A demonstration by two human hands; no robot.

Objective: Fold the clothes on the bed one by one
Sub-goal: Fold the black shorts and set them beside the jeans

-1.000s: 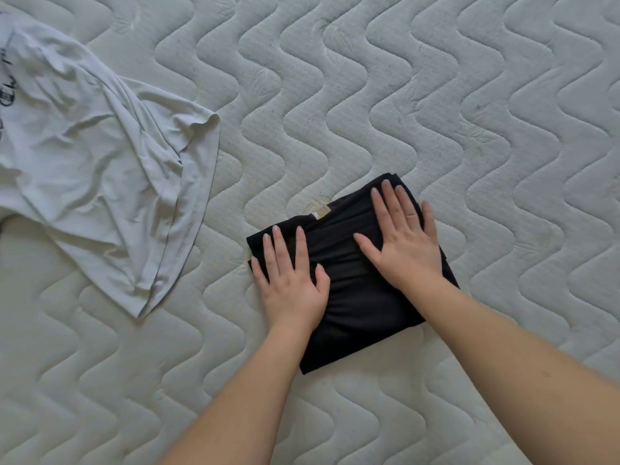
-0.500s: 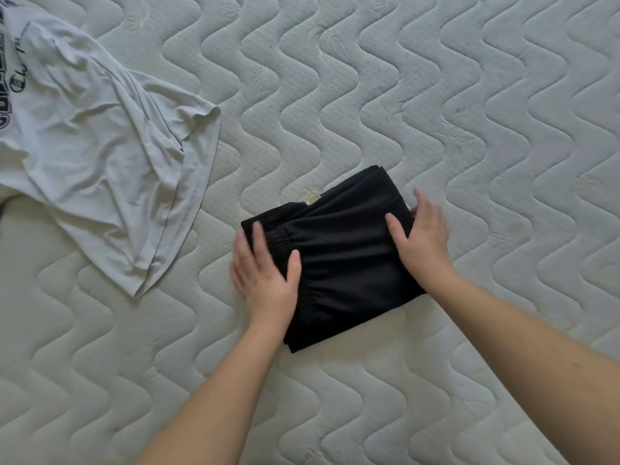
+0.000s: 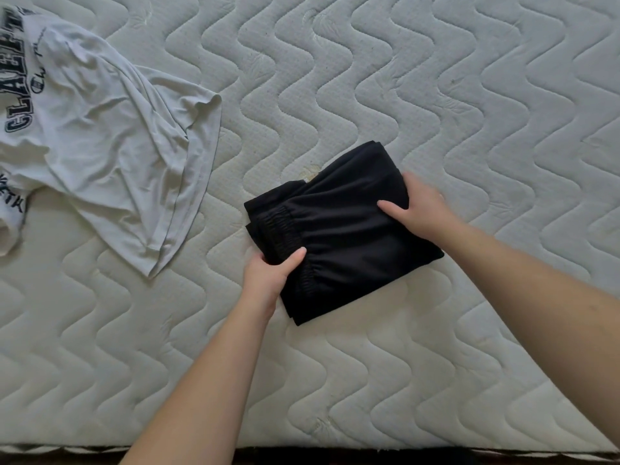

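A folded black garment (image 3: 345,226) with an elastic waistband lies on the white quilted mattress (image 3: 436,95), near its middle. My left hand (image 3: 270,276) grips the garment's near left edge, thumb on top and fingers tucked underneath. My right hand (image 3: 419,209) grips the right edge the same way, thumb lying across the top. A crumpled white T-shirt (image 3: 100,139) with dark lettering lies unfolded at the far left.
The mattress's front edge (image 3: 302,449) runs along the bottom of the view, with a dark gap below it. Bare quilted surface stretches to the right of the black garment and beyond it.
Both hands went from pressing flat on top of the black garment to its left and right edges, and now grip it with fingers underneath.
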